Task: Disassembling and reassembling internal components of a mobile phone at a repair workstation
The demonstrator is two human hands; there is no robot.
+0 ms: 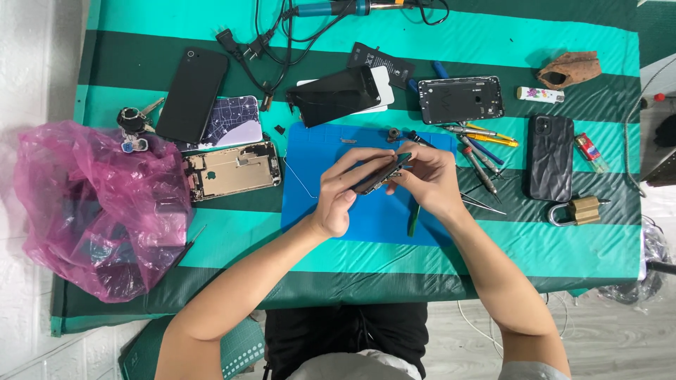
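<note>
Head view. Left hand (336, 195) and right hand (429, 179) meet over the blue mat (310, 158) at frame centre. Both are clamped on a dark phone part (382, 174), held edge-on just above the mat. Left fingers pinch its lower end, right fingers close on its upper end near a green tip; what the tip belongs to is too small to tell.

The part's long axis runs from 8 o'clock to 2 o'clock, upper end pointing to 2 o'clock. From the left hand it lies at 2 o'clock; from the right hand at 9 o'clock, touching both. Neither hand is nearer.

A green tool (413, 219) lies on the mat at 6 o'clock of the right hand, just beside the wrist, long axis about 12 to 6.

Around the mat:
- Screwdrivers (486, 151) at 3 o'clock, near the right hand.
- Open phone frame (460, 100) at 1 o'clock.
- Black screen (334, 95) at 12 o'clock.
- Gold phone chassis (232, 171) at 9 o'clock, just beside the mat.
- Black phone (192, 94) at 10 o'clock.
- Pink bag (91, 207) at far 9 o'clock.
- Padlock (577, 210) and black case (551, 156) well apart at 3 o'clock.
</note>
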